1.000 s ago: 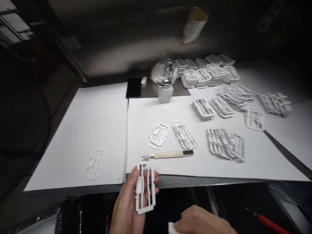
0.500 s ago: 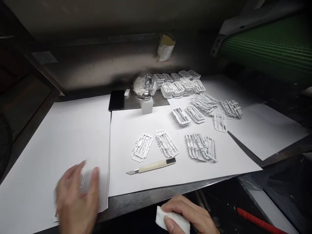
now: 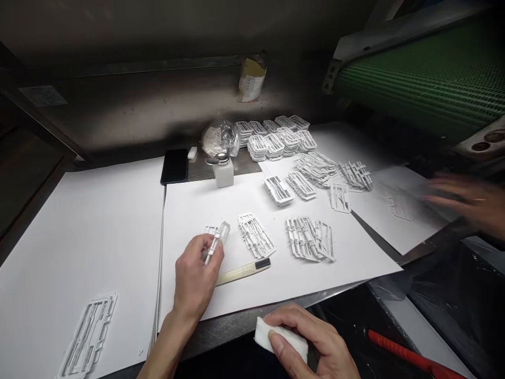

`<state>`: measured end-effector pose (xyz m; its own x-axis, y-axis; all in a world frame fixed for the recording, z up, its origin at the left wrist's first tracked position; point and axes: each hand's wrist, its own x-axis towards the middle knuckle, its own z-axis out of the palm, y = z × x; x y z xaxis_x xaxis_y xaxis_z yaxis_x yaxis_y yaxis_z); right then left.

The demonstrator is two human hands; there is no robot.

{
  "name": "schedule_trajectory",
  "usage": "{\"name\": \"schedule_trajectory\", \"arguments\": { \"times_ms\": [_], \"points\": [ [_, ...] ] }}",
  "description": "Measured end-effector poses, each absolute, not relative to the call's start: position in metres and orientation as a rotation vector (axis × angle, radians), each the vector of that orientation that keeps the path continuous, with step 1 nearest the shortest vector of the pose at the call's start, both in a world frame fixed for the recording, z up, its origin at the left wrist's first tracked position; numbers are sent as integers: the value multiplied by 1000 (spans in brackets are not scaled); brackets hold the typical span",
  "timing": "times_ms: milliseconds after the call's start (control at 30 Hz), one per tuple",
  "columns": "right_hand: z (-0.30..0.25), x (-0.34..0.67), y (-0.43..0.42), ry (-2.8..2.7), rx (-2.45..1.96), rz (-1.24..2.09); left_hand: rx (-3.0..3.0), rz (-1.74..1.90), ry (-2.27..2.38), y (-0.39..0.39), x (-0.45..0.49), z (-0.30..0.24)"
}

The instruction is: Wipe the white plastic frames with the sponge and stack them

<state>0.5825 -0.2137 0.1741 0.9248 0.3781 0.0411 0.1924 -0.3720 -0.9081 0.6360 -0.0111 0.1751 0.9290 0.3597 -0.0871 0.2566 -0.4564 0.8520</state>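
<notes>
My left hand pinches a thin white plastic frame part by its edge, tilted up over the white paper. Behind the fingers, another such part is partly covered. My right hand grips a white sponge pad in front of the table edge. A utility knife lies by my left hand, its blade end hidden. To its right are a small stack of frame parts and an overlapping group. One more frame part rests on the left paper stack.
Several piles of frame parts stand at the back. Near them are a white bottle with a metal top, a clear plastic bag and a phone. At right, another person's blurred hand reaches in below a green conveyor.
My left hand has moved from the left paper to the middle sheet and now holds a frame part. Another person's hand and a blurred part have appeared at right. My right hand keeps the sponge.
</notes>
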Motion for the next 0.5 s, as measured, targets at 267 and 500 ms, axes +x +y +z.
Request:
{"name": "schedule_trajectory", "arguments": {
  "times_ms": [267,500],
  "points": [
    [182,601,-212,-301,-1936,74,1051,-293,612,-21,565,192],
    [184,603,-178,-504,-1863,124,726,-476,594,-30,523,158]
  ]
}}
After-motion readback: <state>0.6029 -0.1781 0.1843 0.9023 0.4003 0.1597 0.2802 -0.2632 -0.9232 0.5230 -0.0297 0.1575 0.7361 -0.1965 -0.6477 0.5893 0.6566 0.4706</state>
